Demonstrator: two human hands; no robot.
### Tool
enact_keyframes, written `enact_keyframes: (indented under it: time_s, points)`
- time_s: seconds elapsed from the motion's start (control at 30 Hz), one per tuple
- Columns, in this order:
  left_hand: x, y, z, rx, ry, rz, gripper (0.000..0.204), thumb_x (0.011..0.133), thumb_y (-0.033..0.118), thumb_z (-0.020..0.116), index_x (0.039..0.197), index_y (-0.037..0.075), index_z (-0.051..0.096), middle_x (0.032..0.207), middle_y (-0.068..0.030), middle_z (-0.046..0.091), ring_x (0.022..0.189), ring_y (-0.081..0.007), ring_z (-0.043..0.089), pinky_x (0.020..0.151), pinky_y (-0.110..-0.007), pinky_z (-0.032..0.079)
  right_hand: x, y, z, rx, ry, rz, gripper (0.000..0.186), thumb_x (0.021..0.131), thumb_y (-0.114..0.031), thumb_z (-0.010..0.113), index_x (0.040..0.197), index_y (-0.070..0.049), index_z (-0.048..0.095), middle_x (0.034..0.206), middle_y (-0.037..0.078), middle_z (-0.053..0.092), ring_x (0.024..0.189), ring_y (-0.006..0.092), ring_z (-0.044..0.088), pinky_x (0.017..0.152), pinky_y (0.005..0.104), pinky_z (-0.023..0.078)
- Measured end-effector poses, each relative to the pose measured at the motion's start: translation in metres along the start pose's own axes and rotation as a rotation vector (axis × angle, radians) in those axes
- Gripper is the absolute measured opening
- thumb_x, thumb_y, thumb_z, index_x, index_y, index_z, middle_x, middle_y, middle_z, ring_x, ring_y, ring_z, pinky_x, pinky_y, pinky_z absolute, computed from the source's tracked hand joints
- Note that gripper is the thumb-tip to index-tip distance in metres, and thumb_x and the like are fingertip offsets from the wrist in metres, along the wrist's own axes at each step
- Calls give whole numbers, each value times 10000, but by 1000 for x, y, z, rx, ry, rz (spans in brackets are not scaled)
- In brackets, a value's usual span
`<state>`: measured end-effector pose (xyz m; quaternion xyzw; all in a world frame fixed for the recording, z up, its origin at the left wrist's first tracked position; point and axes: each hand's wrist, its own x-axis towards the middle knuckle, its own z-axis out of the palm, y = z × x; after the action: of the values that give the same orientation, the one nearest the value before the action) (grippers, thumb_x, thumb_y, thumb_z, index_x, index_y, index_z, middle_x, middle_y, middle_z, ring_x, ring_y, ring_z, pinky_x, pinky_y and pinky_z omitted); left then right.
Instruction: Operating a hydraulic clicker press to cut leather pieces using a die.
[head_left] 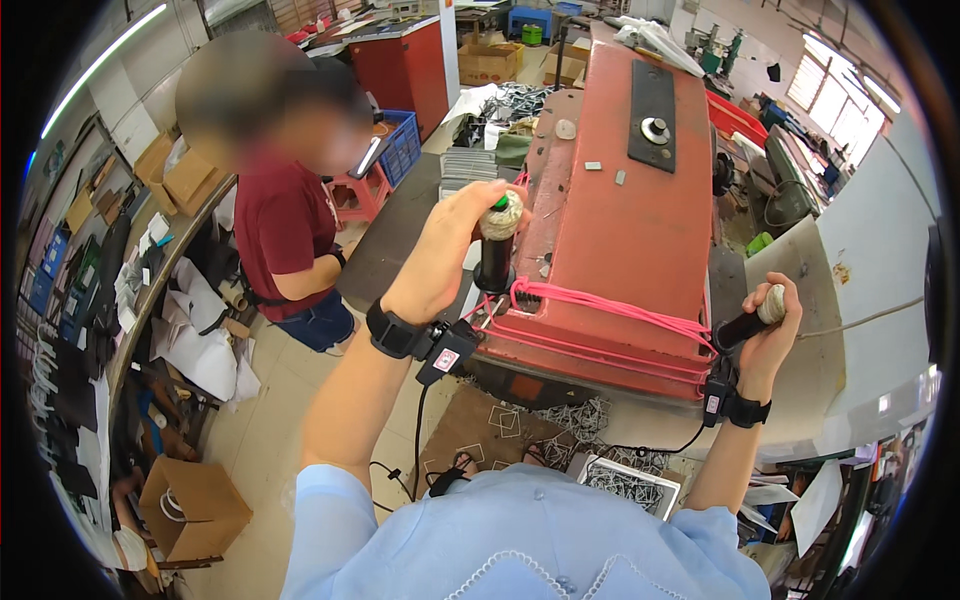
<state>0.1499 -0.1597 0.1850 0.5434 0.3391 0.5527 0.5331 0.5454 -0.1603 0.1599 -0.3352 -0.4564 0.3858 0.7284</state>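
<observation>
1. Head view: a red machine (pixel 630 235) takes up the middle and carries a black handle at each of its two near corners.
2. The left hand (pixel 440 240) is closed around the left handle (pixel 495 262) at the near left corner; the far fingers are partly hidden. The handle stands nearly upright, its top bound in pale wrapping, with a green button (pixel 501 203) at the tip.
3. The right hand (pixel 772 340) grips the right handle (pixel 741 331) at the near right corner, its fingers curled about the pale-wrapped end. This handle tilts outward.
4. Strands of pink cord (pixel 620 306) run across the machine's near edge, from one handle's base to the other.
5. On the machine's top, toward the far edge, lies a black plate (pixel 652 95) bearing a round metal bolt (pixel 655 130). Small grey pieces (pixel 620 178) lie nearer its left edge.
6. Beside the machine's left edge, a dark table (pixel 385 250) carries a stack of flat grey pieces (pixel 467 170) near its far end.
7. A co-worker (pixel 285 210) in a dark red shirt stands left of that table.
8. Below the machine's near edge, thin metal frames (pixel 585 420) lie heaped; more fill a white tray (pixel 672 492).
</observation>
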Motion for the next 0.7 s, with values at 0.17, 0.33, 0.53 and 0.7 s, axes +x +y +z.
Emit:
enact_keyframes:
  time_s: [0.17, 0.33, 0.53, 0.7]
  points:
    - [4, -13, 13, -66, 90, 126, 363, 1008, 277, 417, 1098, -27, 593, 912, -66, 613, 873, -138, 567, 850, -287, 427, 5, 0, 2, 37, 26, 10, 283, 922, -289, 486, 985, -19, 545, 723, 61, 463, 641, 158, 447, 621, 278, 392]
    - [5, -20, 14, -76, 114, 133, 354, 1009, 285, 417, 1096, -15, 584, 905, -60, 614, 873, -120, 572, 825, -267, 440, 7, 3, -3, 78, 30, -14, 237, 920, -258, 475, 934, -25, 518, 709, 84, 484, 616, 168, 463, 588, 270, 390]
    - [0, -23, 16, -174, 129, 117, 441, 1037, 365, 377, 1159, -15, 567, 914, -61, 621, 874, -123, 571, 846, -278, 446, -3, 8, 2, 20, 26, -87, 392, 1007, -374, 413, 1057, -4, 532, 738, 67, 495, 655, 158, 470, 620, 260, 385]
    - [-13, -21, 14, -159, 177, 160, 556, 1051, 430, 288, 1323, -15, 479, 1214, -110, 578, 1091, -171, 552, 991, -331, 401, -4, 10, 2, -159, 42, -204, 344, 1009, -295, 498, 1165, 10, 527, 740, 51, 501, 656, 128, 473, 614, 240, 386]
